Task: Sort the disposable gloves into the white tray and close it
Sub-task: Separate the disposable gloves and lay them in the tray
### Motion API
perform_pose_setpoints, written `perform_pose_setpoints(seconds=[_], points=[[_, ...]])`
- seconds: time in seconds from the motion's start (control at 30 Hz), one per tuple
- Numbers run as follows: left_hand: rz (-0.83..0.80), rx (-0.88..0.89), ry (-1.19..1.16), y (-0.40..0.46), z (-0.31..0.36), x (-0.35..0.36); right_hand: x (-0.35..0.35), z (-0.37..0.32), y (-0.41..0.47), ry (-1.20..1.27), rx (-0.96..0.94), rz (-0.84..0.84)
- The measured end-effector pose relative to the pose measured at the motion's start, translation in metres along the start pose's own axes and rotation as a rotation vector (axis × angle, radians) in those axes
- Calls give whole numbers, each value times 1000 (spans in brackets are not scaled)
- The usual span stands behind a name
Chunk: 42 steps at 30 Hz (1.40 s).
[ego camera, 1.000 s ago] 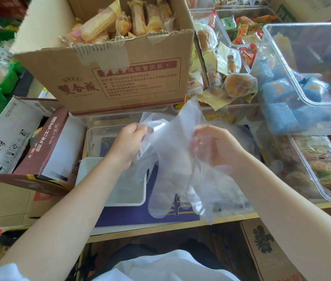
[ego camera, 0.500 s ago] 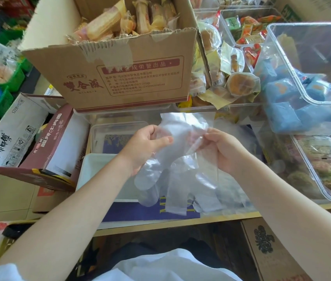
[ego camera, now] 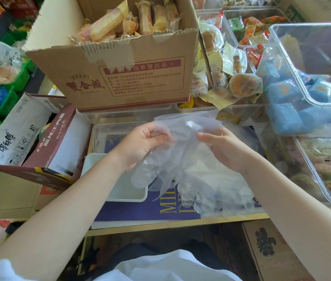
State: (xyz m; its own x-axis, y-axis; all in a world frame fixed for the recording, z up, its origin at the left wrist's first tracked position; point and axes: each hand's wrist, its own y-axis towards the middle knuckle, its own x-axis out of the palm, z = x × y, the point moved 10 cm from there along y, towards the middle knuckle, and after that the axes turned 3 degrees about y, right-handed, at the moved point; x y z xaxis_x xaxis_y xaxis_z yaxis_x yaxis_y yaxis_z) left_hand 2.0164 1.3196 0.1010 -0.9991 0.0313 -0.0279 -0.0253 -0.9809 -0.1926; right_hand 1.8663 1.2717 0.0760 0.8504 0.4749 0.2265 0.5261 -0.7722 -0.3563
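While held mid-frame above the table [ego camera: 180, 224], disposable gloves [ego camera: 182, 151] bunched, film fingers dangling. Left hand [ego camera: 144, 145] pinching the cuff edge, right hand [ego camera: 223, 149] pinching the opposite edge. White tray [ego camera: 128, 191] just below-left, still open. Slippery film: likely to slide loose or snag the tray rim.

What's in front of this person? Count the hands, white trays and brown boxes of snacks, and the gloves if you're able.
left hand: 1
right hand: 1
white tray: 1
brown cardboard box of snacks: 1
gloves: a see-through bunch held by both hands, not countable
Total counted: 4
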Motion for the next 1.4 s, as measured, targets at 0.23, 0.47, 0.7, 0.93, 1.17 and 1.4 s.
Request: perform_pose_setpoints(seconds=[0.23, 0.47, 0.7, 0.93, 1.17, 1.4], points=[[-6, 42, 181, 1, 12, -7, -8, -19, 7, -101, -89, 28], [36, -96, 498, -4, -7, -17, -15, -29, 9, -76, -175, 142], [9, -31, 323, -8, -12, -21, -8, -17, 7, 49, -37, 8], [14, -95, 49, -12, -25, -14, -7, -3, 1, -6, -40, -18], [-112, -212, 394, -21, -51, -23, -13, -2, -6, -289, -37, 11], [136, -184, 415, 6, -48, -11, -4, 5, -7, -490, -54, -14]])
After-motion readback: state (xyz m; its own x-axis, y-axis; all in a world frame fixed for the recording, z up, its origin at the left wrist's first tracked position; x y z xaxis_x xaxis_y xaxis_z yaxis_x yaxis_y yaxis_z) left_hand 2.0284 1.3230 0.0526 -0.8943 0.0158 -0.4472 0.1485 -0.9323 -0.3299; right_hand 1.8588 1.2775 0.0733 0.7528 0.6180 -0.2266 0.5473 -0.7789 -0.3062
